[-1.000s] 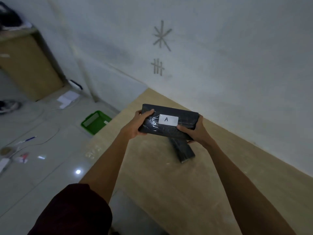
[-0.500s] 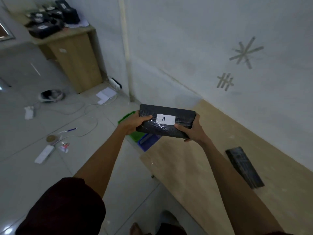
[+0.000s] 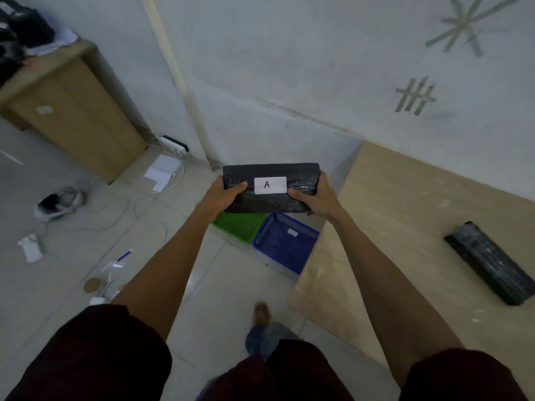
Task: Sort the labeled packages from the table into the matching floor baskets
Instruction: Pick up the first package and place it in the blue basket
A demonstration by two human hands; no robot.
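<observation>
Above the floor baskets, left hand [image 3: 221, 195] and right hand [image 3: 317, 195] clamp package A [image 3: 270, 188]; check basket tags first, green basket [image 3: 238, 225] or blue basket [image 3: 285, 246].

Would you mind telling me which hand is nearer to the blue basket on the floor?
Right. The right hand grips the package's right end, directly above the blue basket; the left hand holds the left end, over the green basket.

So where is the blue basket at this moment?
In the head view, the blue basket sits on the floor at centre, between the green basket on its left and the table edge on its right.
</observation>
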